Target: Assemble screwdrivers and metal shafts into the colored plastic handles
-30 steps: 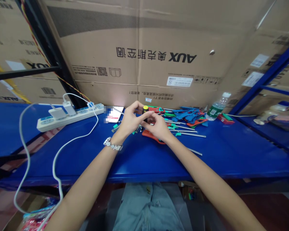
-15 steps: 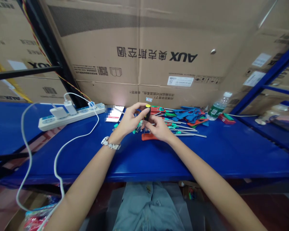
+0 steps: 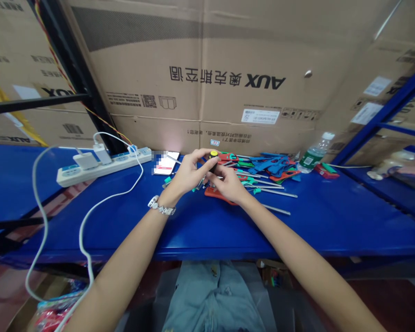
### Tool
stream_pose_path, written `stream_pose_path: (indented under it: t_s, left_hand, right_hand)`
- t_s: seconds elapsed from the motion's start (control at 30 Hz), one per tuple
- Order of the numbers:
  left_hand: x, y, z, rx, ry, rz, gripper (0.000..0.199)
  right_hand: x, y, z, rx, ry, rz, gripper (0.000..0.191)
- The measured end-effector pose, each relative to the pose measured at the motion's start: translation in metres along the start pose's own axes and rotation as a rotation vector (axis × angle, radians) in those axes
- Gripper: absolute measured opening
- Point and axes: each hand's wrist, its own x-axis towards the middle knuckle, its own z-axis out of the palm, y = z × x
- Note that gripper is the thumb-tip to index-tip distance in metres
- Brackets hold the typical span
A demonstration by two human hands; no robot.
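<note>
My left hand (image 3: 190,173) is closed round a screwdriver (image 3: 213,159) with a black handle and yellow cap, held upright. My right hand (image 3: 230,183) is closed just beside it, fingers curled by the screwdriver's lower end; what they grip is hidden. Beneath my right hand is an orange-handled long-nosed lighter (image 3: 216,193), its metal tube pointing right and partly covered by the hand. Behind and to the right, several red and green lighters (image 3: 244,179) with metal tubes lie by a pile of blue and orange plastic parts (image 3: 271,165).
A phone (image 3: 166,163) lies left of my hands. Beyond it, a white power strip (image 3: 103,167) with plugged-in chargers trails a cable (image 3: 107,199). A water bottle (image 3: 314,154) and a small red box (image 3: 325,170) stand at right. A cardboard wall (image 3: 228,41) backs the blue table (image 3: 193,235).
The orange lighter beneath my right hand has turned, its metal tube now slanting towards me on the right. The screwdriver has dipped slightly between my hands, and the view has shifted a little.
</note>
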Motion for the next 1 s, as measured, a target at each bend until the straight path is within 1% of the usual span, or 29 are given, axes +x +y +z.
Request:
stream_pose_path:
  t_s: [0.07,0.13,0.2,0.27,0.37,0.43,0.53,0.63,0.7,0.77,0.8,0.83,0.87,0.93,1.0]
  left_hand:
    - [0.001,-0.001,0.004,-0.023,0.084,-0.019,0.018]
    - [0.002,-0.003,0.009,-0.040,0.171,-0.039,0.027]
    - [0.002,-0.004,0.012,-0.037,0.214,-0.059,0.032]
    - [0.001,-0.005,0.011,-0.017,0.175,-0.065,0.029]
    - [0.000,-0.006,0.005,0.004,0.054,-0.040,0.026]
    - [-0.001,-0.007,0.001,0.012,0.012,-0.031,0.026]
    - [-0.001,-0.007,-0.002,0.043,0.039,-0.022,0.022]
    - [0.000,-0.006,-0.002,0.077,0.108,-0.013,0.026]
    - [0.000,-0.009,-0.004,0.085,0.161,-0.028,0.024]
    - [-0.002,-0.014,-0.007,0.124,0.186,-0.052,0.025]
    - [-0.004,-0.017,-0.009,0.168,0.164,-0.065,0.029]
    - [-0.007,-0.020,-0.010,0.231,0.110,-0.076,0.031]
    - [-0.011,-0.023,-0.011,0.305,0.025,-0.086,0.031]
    - [-0.020,-0.026,-0.010,0.462,-0.177,-0.087,0.026]
    - [-0.028,-0.026,-0.005,0.624,-0.318,-0.043,0.023]
  right_hand:
    - [0.000,0.003,0.004,-0.001,0.065,-0.007,0.029]
    - [0.001,0.005,0.008,0.040,0.147,-0.003,0.033]
    - [0.002,0.006,0.009,0.088,0.181,0.015,0.039]
    - [0.002,0.006,0.009,0.104,0.149,0.024,0.040]
    - [0.002,0.004,0.004,0.089,0.070,0.020,0.037]
    - [0.000,0.002,0.002,0.071,0.041,0.025,0.037]
    - [-0.002,0.002,0.002,0.032,0.020,0.031,0.037]
    - [-0.004,0.002,0.003,0.024,0.024,0.020,0.038]
    - [-0.004,0.002,0.003,0.065,0.059,0.032,0.042]
    - [-0.002,0.005,0.000,0.131,0.148,0.063,0.047]
    - [-0.001,0.008,-0.001,0.166,0.210,0.083,0.049]
    - [0.000,0.011,-0.003,0.196,0.271,0.106,0.051]
    - [0.001,0.015,-0.005,0.219,0.325,0.131,0.052]
    - [0.003,0.024,-0.009,0.247,0.392,0.185,0.054]
    - [0.004,0.032,-0.010,0.265,0.424,0.233,0.054]
